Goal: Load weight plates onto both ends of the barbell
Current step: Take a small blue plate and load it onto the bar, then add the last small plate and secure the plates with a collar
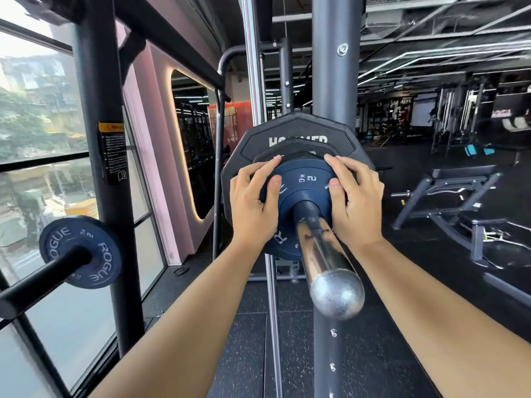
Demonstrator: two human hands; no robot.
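A chrome barbell sleeve (319, 248) points toward me, its rounded end low in the middle. On it sits a small dark blue 2 kg plate (304, 185), in front of black Hammer plates (298, 133) of larger size. My left hand (253, 202) grips the blue plate's left rim, thumb on its face and fingers curled over the edge. My right hand (356, 202) holds the right rim the same way. The blue plate lies against the black plates behind it.
At the left, a black storage peg (43, 280) on the rack upright (103, 156) carries another blue Rogue plate (80, 251). A window runs along the left. A dark rack post (334, 67) rises behind the barbell. A bench (454, 196) stands at the right on the black rubber floor.
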